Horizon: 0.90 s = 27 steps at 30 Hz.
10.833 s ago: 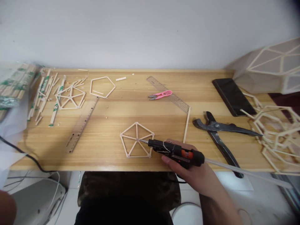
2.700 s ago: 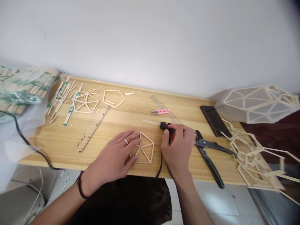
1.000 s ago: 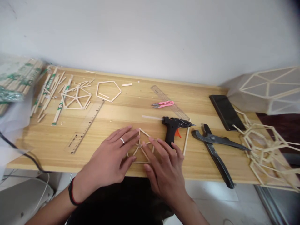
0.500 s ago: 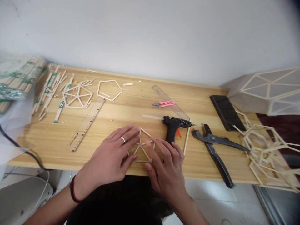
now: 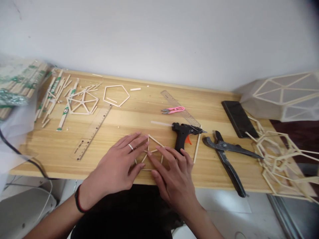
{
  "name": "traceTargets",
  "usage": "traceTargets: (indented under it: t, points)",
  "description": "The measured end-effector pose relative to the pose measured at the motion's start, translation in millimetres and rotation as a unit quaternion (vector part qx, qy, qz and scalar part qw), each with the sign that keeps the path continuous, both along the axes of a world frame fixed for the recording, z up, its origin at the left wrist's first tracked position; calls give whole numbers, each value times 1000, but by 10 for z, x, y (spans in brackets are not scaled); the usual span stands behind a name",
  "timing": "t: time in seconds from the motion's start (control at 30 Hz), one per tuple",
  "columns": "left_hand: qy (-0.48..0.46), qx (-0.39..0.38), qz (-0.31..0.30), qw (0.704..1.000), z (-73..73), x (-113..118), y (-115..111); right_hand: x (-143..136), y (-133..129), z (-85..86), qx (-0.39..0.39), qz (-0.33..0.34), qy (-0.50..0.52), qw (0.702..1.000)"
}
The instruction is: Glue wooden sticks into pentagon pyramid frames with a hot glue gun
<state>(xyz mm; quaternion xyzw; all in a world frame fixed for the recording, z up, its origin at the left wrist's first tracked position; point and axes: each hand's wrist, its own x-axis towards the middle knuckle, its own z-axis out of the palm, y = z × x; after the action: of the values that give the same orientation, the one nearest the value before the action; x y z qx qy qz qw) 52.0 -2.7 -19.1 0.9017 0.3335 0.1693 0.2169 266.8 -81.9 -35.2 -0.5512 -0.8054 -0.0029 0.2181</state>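
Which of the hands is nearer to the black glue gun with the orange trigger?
Right. The right hand lies just in front of the black glue gun, fingertips almost at its handle; the left hand is farther off, across the wooden stick pentagon.

Bare forearms, no sleeves. Left hand (image 5: 117, 169): ring (image 5: 130, 146), black-red wristband (image 5: 78, 200). Right hand (image 5: 174, 181): nothing worn. Dark clothing below.

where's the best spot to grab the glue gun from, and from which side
Probably the black handle, taken from the near side: the glue gun rests with the handle pointing toward the person, the nozzle pointing right and the right hand just beside it.
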Motion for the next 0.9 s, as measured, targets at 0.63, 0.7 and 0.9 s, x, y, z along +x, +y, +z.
traceTargets:
  t: [0.63,0.7,0.9]
  points:
    - [8,3,2,1000,11,8,-1,11,3,3,-24,-22,59,998]
    - [9,5,2,1000,15,10,1,10,15,37,-42,-28,91,995]
    - [-3,6,4,1000,20,12,7,-26,107,191,-52,-39,80,995]
